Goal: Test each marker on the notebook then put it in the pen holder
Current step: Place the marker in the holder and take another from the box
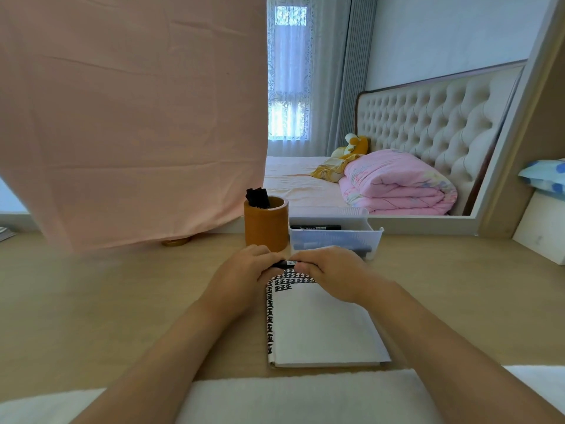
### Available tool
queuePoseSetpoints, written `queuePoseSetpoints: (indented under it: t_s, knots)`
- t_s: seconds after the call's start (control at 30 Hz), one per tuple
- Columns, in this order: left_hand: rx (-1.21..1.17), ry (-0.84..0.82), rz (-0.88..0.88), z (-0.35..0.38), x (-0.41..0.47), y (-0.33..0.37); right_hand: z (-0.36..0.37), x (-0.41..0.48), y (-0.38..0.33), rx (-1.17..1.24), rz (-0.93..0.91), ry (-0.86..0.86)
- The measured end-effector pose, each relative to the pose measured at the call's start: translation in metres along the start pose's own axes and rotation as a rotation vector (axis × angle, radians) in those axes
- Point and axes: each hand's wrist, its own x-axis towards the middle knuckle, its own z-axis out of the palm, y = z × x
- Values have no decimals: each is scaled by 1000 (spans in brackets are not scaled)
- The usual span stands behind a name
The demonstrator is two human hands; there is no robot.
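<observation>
The left grip (244, 270) and the right grip (331, 275) are both curled around one black marker (287, 264), which lies level between them. Only a short stretch of its barrel shows in the gap. The hands meet just over the far edge of the notebook (324, 328). The notebook lies flat on the table (122, 301) and runs from under the hands toward 6 o'clock. Rows of black test marks fill its top and left margin.

This looks like a cap being pulled off or pushed back on. Which one cannot be told, since the cap and tip are hidden inside the fingers. If the marker is being uncapped, the next move is a short stroke on the blank part of the page. If it is being capped, it needs a lift toward 12 o'clock and a drop upright into the brown pen holder (266, 231), beside the dark markers (258, 198) that already stand in it.

At 1 o'clock, touching the pen holder, a white tray (376, 237) holds another untested marker (315, 227).
</observation>
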Motion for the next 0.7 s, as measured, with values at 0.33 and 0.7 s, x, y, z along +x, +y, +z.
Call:
queuePoseSetpoints:
  t_s: [0.33, 0.7]
  knots:
    - [-222, -198, -290, -5, 4, -3, 2, 2, 1, -283, -244, 371]
    - [-32, -106, -420, -8, -17, -44, -12, -7, 24, 238, 190, 129]
